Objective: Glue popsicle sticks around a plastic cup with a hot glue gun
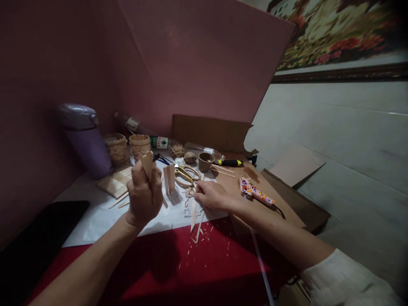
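My left hand [144,194] is raised above the white sheet [95,216], fingers closed round a small bundle of flat wooden sticks [148,163] that stand up out of the fist. My right hand [211,194] rests low on the sheet, fingertips pinching at thin wooden sticks [195,216] that lie pointing toward me. Whether it grips one firmly I cannot tell. Wood chips lie scattered on the red cloth [197,263] below. A short upright set of joined sticks [169,178] stands between both hands, with gold scissors [186,175] just behind.
A purple flask [86,140], two small stick-built baskets [140,145], twine balls [178,150], a brown cup [205,161], a yellow-black cutter [228,162] and a patterned glue gun [255,192] on cardboard [270,204] surround the work. A black object [41,238] lies at left. A pink board [197,63] stands behind.
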Demonstrator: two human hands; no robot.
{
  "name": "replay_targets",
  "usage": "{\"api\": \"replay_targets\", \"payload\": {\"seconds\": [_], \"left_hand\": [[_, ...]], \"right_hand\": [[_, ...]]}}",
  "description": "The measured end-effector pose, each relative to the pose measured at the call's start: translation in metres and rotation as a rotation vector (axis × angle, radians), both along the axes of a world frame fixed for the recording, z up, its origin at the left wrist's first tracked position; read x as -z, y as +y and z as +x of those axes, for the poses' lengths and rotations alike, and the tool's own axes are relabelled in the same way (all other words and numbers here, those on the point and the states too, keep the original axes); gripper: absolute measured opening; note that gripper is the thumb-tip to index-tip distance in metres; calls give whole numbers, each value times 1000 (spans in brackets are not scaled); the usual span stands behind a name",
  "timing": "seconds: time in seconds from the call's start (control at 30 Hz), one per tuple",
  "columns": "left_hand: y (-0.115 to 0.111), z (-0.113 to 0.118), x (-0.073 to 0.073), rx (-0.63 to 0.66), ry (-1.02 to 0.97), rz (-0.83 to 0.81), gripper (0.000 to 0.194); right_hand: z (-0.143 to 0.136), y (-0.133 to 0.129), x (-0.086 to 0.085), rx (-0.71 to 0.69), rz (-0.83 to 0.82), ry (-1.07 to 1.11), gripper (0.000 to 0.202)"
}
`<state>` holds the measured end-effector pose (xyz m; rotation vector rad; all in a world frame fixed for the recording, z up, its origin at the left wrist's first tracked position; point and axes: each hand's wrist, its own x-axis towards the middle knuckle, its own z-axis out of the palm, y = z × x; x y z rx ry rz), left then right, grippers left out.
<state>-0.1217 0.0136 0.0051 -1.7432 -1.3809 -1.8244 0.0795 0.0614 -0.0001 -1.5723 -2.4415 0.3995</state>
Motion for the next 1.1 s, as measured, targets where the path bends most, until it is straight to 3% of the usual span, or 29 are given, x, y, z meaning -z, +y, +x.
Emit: {"api": "replay_targets", "payload": {"seconds": [0.17,0.43,0.63,0.8,0.97,1.1], "left_hand": [[-2,3,-1,21,14,-10,34],[-6,10,-1,36,43,-23,31],[-4,9,1,50,96,-36,31],[-2,8,2,39,116,-12,31],[0,7,6,40,134,-7,32],[0,8,8,60,139,-12,33]], "right_hand": [[11,6,-4,-20,-44,65,10],[40,9,-34,128,45,198,13],[51,8,-42,214,-122,635,21],[56,16,-41,194,-177,908,24],[55,31,-49,157,-170,1014,28],[33,40,-66,146,-303,1063,20]]}}
